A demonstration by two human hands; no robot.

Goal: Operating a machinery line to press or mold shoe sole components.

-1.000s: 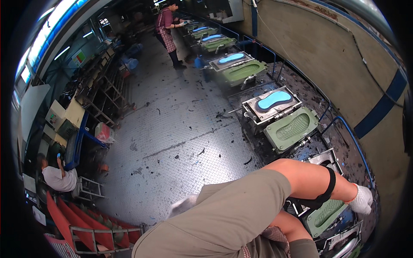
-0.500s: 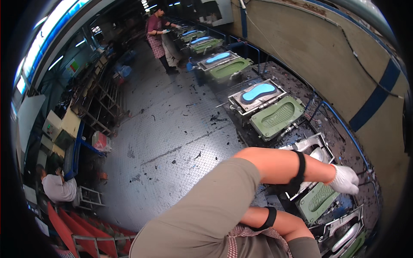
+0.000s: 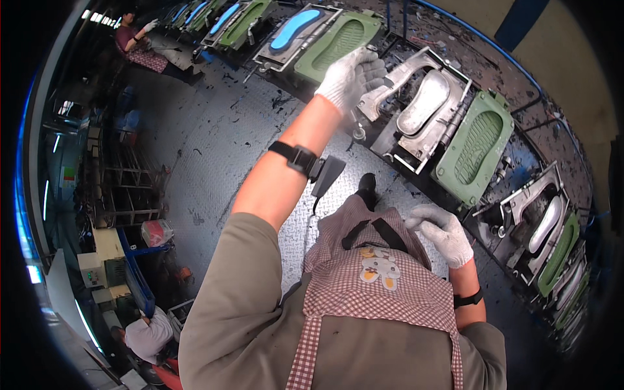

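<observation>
My left hand (image 3: 354,78), in a white knit glove, is held out over the near edge of the row of sole molds. Its fingers are loosely bent and apart, and I see nothing in them. Just right of it is an opened mold with a silver frame plate (image 3: 396,81), a shiny sole-shaped metal core (image 3: 424,104) and a green half with a tread-patterned hollow (image 3: 478,146). My right hand (image 3: 445,237), also gloved, hovers before my checked apron (image 3: 383,292) with its fingers slightly curved, holding nothing visible.
Farther left, another mold has a blue sole piece (image 3: 296,29) beside its green half (image 3: 341,45). More opened molds continue at right, such as a green half (image 3: 560,253). A blue rail (image 3: 481,49) runs behind. One co-worker (image 3: 140,45) stands far left; another (image 3: 149,335) sits lower left.
My view has turned toward the molds, which now lie across the upper right. My left hand has drawn away from the green half to the frame plate's left. My right hand has come into view.
</observation>
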